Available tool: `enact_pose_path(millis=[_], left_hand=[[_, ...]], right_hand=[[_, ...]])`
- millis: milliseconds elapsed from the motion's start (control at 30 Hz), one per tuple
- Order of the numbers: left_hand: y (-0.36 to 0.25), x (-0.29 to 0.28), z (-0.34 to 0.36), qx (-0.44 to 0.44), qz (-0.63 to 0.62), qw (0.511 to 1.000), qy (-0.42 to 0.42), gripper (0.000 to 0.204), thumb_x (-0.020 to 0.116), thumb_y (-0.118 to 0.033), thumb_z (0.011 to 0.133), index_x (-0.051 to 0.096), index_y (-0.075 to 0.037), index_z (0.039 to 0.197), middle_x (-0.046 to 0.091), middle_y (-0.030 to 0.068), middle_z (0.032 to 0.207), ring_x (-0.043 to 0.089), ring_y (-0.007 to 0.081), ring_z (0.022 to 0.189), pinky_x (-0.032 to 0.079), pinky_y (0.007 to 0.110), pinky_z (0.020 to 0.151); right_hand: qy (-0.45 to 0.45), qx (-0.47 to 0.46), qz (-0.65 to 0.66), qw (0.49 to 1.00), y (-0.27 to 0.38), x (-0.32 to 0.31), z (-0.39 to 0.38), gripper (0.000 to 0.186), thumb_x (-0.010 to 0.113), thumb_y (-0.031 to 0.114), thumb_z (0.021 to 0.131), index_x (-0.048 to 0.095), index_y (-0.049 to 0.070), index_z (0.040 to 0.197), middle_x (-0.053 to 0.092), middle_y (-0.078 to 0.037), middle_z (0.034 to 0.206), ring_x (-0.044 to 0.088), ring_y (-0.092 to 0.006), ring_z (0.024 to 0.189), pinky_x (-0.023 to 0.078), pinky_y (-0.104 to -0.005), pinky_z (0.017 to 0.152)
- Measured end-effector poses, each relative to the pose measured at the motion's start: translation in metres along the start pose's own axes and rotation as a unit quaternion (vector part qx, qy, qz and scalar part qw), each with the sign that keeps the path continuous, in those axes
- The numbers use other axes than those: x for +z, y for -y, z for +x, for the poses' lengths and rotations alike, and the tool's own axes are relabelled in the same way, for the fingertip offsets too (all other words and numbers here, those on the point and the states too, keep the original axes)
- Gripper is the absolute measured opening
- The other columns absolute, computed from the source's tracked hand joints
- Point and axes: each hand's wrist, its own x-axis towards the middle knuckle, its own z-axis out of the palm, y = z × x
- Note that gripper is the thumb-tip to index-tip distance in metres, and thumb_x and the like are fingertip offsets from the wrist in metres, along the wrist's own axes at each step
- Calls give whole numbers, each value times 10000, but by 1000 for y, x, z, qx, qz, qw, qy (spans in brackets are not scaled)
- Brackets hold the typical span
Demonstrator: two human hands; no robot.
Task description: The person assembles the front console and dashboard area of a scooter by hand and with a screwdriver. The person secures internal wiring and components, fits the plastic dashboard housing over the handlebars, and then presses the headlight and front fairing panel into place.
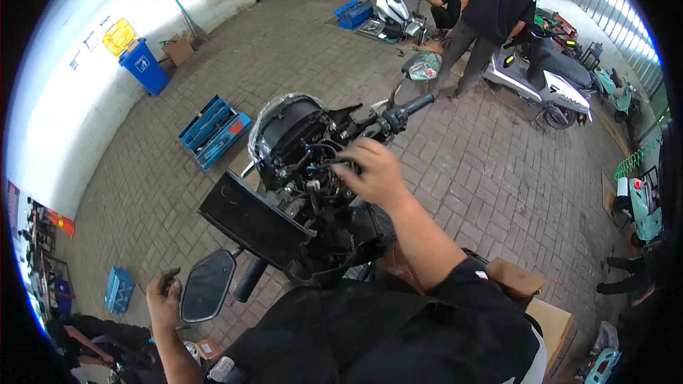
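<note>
An electric motorcycle's front end stands before me with its cover off, showing wires and connectors (313,181). My right hand (373,173) hovers over the wiring beside the right handlebar grip (416,104). Its thumb and fingers are apart, a little blurred, and I make out nothing between them. My left hand (163,300) is raised just left of the left mirror (208,286), its fingers loosely bent and apart, holding nothing I can see. A black panel (252,219) sits tilted on the near side of the wiring. Behind the wires is the plastic-wrapped front housing (288,128).
An open blue toolbox (213,131) lies on the brick floor at left, a blue crate (119,290) nearer. A blue bin (144,67) stands by the wall. Co-workers (491,11) and a white scooter (544,85) are at far right. Cardboard boxes (551,323) lie behind my right arm.
</note>
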Motion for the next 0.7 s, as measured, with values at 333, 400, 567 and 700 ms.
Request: enact_pose_path(millis=[333, 400, 567, 700], left_hand=[[18, 78, -46, 102, 209, 966, 116, 599, 681, -141, 760, 510, 17, 1312, 527, 229, 1319, 448, 367, 1280, 341, 412, 1085], [-57, 97, -34, 53, 128, 973, 185, 655, 676, -139, 773, 446, 20, 1365, 522, 250, 1316, 450, 392, 1274, 354, 425, 1075], [-23, 127, -29, 203, 142, 954, 172, 596, 581, -204, 919, 346, 50, 1404, 482, 302, 1332, 488, 446, 1215, 396, 451, 1012], [-30, 119, -39, 134, 154, 964, 171, 636, 599, -199, 909, 319, 47, 1425, 430, 331, 1370, 445, 486, 1243, 381, 465, 1029]], right_hand=[[195, 485, 160, 838, -169, 47, -116, 419, 619, 292, 860, 627, 42, 1196, 689, -205, 1060, 659, -325, 918, 494, -415, 801], [258, 349, -5, 901, -240, 73, -154, 453, 648, 283, 818, 628, 40, 1200, 672, -217, 1114, 651, -326, 950, 501, -405, 814], [262, 239, -65, 933, -291, 124, -173, 290, 659, 307, 747, 739, 75, 901, 699, -189, 969, 678, -326, 895, 531, -411, 795], [269, 208, -203, 918, -257, 141, -149, 196, 611, 266, 739, 740, 125, 783, 708, -128, 903, 693, -275, 840, 545, -398, 740]])
